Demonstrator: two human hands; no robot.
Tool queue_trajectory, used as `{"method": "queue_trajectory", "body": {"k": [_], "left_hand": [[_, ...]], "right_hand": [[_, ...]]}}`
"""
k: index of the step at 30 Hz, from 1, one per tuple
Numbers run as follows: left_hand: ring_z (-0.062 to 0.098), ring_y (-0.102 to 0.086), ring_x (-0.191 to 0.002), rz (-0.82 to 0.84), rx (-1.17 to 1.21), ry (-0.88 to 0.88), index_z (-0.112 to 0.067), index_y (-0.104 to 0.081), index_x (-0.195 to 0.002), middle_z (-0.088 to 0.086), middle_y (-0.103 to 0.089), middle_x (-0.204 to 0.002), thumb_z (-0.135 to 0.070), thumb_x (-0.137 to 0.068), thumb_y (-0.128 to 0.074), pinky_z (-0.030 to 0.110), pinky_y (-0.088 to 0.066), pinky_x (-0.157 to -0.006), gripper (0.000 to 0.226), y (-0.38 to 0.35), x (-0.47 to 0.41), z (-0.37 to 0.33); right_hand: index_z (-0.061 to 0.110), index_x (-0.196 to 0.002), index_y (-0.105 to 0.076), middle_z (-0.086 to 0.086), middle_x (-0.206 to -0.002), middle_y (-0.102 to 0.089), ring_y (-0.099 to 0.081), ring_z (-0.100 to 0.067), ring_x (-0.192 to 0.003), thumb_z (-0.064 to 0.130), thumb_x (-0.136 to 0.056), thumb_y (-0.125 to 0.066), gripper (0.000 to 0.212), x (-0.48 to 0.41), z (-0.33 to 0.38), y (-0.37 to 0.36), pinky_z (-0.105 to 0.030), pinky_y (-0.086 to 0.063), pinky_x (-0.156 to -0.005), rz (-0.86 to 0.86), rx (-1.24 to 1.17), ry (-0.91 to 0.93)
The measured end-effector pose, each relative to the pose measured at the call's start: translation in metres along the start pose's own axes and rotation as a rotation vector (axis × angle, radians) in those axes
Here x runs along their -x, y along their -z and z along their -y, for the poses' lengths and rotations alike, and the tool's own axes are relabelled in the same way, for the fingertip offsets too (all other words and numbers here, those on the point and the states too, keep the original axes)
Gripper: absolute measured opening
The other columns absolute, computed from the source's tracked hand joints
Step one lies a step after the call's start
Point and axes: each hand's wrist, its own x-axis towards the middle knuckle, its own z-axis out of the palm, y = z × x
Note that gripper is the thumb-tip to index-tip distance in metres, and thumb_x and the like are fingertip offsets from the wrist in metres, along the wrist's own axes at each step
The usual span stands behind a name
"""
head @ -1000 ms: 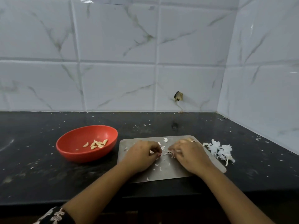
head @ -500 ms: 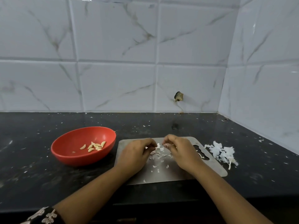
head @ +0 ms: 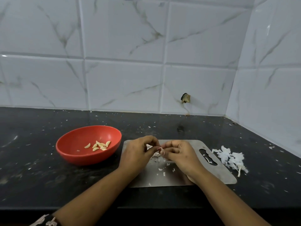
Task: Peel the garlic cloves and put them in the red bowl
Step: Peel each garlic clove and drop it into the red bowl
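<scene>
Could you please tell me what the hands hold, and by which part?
The left hand and right hand pinch a small pale garlic clove; where each grip sits is hidden.

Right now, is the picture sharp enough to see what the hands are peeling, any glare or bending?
Head view: soft, so the garlic piece pinched between left hand and right hand is a pale smudge; head view: the wide lens bows grout lines on the tile wall; head view: a glare streak on the counter.

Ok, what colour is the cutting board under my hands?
The cutting board is plain silver-grey, like bare metal; the head view shows it best.
</scene>
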Motion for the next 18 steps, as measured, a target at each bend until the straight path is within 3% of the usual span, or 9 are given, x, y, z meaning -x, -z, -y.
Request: {"method": "queue_trajectory", "body": {"k": [7,18], "left_hand": [[-0.004,-0.049,-0.058,0.038,-0.101,-0.063,-0.029,-0.057,-0.081,-0.022,-0.055,-0.065,-0.023,-0.088,-0.067,0.016,-0.030,-0.055,0.013,0.0015,0.0042,-0.0075],[-0.004,-0.052,-0.064,0.001,-0.135,-0.122,-0.030,-0.057,-0.085,-0.021,-0.056,-0.075,-0.022,-0.087,-0.068,0.009,-0.034,-0.058,0.013,0.0041,0.0069,-0.0086]], "right_hand": [[0.006,-0.087,-0.073,-0.007,-0.072,-0.073,-0.066,-0.009,-0.065,0.003,-0.080,-0.076,0.008,0.0020,-0.0028,-0.0021,-0.020,-0.051,-0.063,-0.078,0.092,0.053],[0.002,-0.092,-0.072,-0.008,-0.075,-0.074,-0.070,-0.014,-0.070,0.002,-0.081,-0.074,0.011,0.0049,0.0015,-0.0007,-0.022,-0.054,-0.065,-0.035,-0.087,-0.009]]}}
